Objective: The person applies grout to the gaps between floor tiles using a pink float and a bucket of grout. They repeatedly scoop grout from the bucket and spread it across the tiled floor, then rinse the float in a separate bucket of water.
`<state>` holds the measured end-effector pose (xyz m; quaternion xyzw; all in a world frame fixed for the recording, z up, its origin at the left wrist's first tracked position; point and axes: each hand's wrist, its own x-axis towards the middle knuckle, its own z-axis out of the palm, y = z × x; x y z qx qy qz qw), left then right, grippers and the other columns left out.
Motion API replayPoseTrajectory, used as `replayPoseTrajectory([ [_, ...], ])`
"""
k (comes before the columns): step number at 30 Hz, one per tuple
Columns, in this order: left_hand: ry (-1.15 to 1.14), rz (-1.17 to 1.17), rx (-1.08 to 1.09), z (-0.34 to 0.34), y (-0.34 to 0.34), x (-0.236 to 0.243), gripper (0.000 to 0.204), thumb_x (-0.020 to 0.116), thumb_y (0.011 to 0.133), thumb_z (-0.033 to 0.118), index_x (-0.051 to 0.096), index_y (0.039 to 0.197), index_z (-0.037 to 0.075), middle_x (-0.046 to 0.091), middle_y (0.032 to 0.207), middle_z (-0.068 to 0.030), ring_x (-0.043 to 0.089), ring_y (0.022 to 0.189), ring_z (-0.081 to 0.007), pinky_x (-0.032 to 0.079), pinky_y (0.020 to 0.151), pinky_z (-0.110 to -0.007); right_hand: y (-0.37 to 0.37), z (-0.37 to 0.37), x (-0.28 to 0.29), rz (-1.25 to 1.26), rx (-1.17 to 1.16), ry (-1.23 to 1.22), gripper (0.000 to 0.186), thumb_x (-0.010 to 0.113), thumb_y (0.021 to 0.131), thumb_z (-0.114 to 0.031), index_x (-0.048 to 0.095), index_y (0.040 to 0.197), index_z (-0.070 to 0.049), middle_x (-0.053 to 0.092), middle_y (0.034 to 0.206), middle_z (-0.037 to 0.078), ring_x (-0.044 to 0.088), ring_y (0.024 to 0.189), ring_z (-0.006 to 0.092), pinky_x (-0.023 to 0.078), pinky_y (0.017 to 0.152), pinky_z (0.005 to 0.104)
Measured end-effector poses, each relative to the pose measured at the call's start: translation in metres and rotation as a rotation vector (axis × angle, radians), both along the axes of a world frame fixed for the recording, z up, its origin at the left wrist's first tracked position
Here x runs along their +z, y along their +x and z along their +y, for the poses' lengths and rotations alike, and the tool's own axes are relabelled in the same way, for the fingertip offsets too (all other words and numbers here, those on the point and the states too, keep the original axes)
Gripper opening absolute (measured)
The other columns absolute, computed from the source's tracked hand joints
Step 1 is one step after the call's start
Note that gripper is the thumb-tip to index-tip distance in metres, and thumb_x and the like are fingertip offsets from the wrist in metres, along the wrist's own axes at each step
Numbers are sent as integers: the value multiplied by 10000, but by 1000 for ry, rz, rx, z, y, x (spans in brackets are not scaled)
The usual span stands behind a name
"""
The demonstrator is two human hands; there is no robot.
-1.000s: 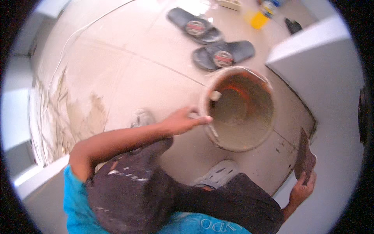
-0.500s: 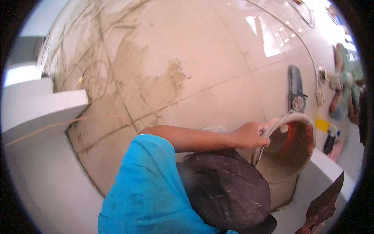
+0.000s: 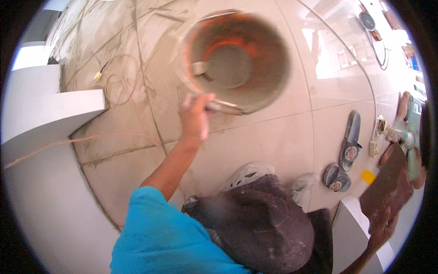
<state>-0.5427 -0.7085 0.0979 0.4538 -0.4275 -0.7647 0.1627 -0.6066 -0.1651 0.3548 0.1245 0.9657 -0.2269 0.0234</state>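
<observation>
A bucket [image 3: 271, 77], orange-red inside under grey residue, tilts with its mouth toward me over the tiled floor. My left hand [image 3: 195, 116] is closed on its near left rim or handle; which of the two is blurred. Inside the bucket shows a small whitish object [image 3: 199, 68] of unclear kind. At the lower right, my right hand [image 3: 385, 223] is closed around a flat dark plate-like tool [image 3: 383, 185]. Its handle is hidden.
Two black slide sandals [image 3: 350, 141] lie on the floor to the right, near a fan [image 3: 406, 134] and a power strip [image 3: 374, 147]. A long cable [image 3: 351, 52] runs past them. White steps [image 3: 77, 102] and a coiled cord [image 3: 121, 86] are at the left.
My left hand has swung the bucket from the lower right to the upper middle, its mouth now facing me. The right hand and flat tool have risen further into view.
</observation>
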Motion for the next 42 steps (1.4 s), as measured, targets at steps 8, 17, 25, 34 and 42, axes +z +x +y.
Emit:
replayPoseTrajectory([
  [8,71,166,280,-47,52,-16,213,629,813,138,520,991,95,554,949,-21,553,904,-165,471,778,-364,-67,-160,-47,-101,188,-625,525,552,925,-200,417,1364,55,559,1218,114,534,1071,165,409,950,289],
  [17,-155,71,129,-73,69,-52,282,646,843,194,549,1079,75,524,989,-27,532,940,-193,457,824,-381,-104,-388,-82,-233,981,-804,355,643,846,-180,575,1153,-15,636,931,84,626,783,135,536,646,277],
  [25,-1277,-291,-546,-37,46,23,476,635,880,239,509,1257,-23,566,1247,-192,533,1142,-317,398,974,-381,-84,-482,-164,-23,847,-799,351,623,764,-113,528,1075,18,622,981,213,601,928,329,498,765,416],
  [34,-1400,-305,-552,-46,40,51,507,688,840,318,539,1208,3,609,1169,-177,593,1014,-308,460,843,-357,-52,-525,-205,-236,587,-976,423,569,727,-20,403,1113,37,577,1070,268,574,1017,438,473,854,497],
  [42,-1462,-428,-533,-41,25,87,531,726,807,394,574,1153,21,648,1090,-166,638,917,-280,506,750,-346,-78,-576,-216,-348,487,-1020,489,603,735,-36,389,1168,44,580,1077,294,585,1041,428,491,847,491],
])
